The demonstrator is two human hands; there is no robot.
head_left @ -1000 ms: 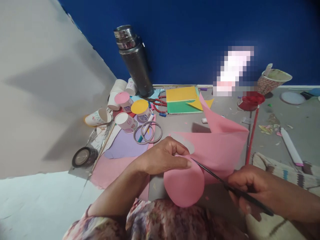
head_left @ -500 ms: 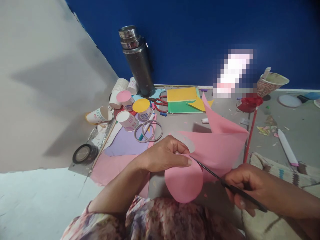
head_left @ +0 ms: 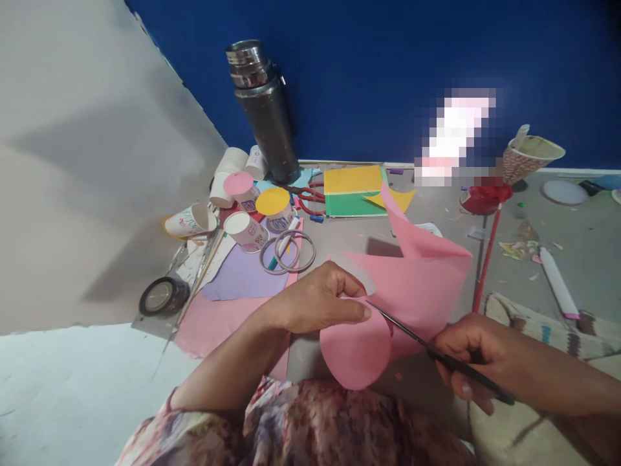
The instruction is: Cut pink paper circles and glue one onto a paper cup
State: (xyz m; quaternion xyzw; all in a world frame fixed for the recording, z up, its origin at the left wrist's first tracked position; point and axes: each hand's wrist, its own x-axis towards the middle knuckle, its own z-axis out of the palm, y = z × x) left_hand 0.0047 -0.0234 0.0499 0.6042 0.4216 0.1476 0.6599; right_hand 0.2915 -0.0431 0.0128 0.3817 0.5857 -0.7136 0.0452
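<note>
Between thumb and fingers, my left hand (head_left: 323, 294) pinches a sheet of pink paper (head_left: 417, 285). A rounded, partly cut piece of it (head_left: 356, 353) hangs below my thumb, while the larger part spreads out behind and to the right, one corner folded upward. My right hand (head_left: 473, 356) grips black-handled scissors (head_left: 412, 333). Their blades point up and left, and the tips meet the paper edge beside my left thumb. Under my left fingers shows the rim of a pale, translucent round piece (head_left: 365, 275).
A dark thermos (head_left: 266, 116) stands against the blue wall. Paper cups (head_left: 246, 232), bangles (head_left: 295, 251), a tape roll (head_left: 163, 296) and purple paper (head_left: 247, 281) lie left. Red-handled scissors (head_left: 310, 197) and coloured sheets (head_left: 354, 189) are behind; a white marker (head_left: 557, 281) lies right.
The large pink sheet and its raised corner have shifted slightly left. My right hand and the scissors have edged a little left. Both hands keep their grips.
</note>
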